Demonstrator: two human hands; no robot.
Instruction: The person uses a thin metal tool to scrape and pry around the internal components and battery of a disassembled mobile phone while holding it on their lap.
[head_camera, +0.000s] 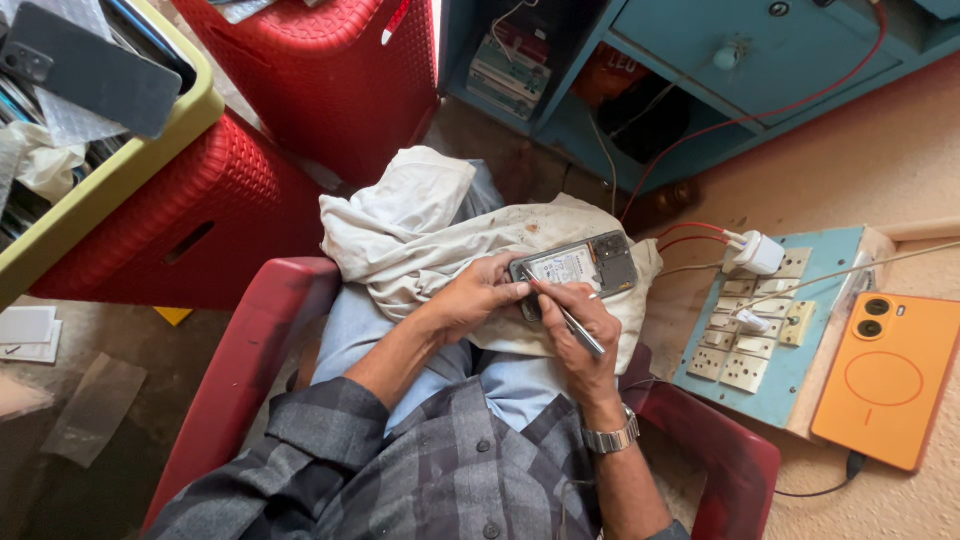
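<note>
An opened phone (583, 266) with its back removed lies on a stained white cloth (420, 235) across my lap. My left hand (478, 297) grips the phone's near left end and steadies it. A thin metal tool (572, 323) is pinched in my right hand (580, 340), its tip touching the phone's lower left edge. I wear a metal watch (611, 438) on the right wrist. I am sitting in a red plastic chair (255, 370).
A blue switchboard (790, 330) with a white charger plug (757, 252) and red wires lies at right, beside an orange phone back cover (888, 378). Red plastic crates (300, 70) and a yellow tray (120, 170) stand at upper left. A blue cabinet (760, 60) stands ahead.
</note>
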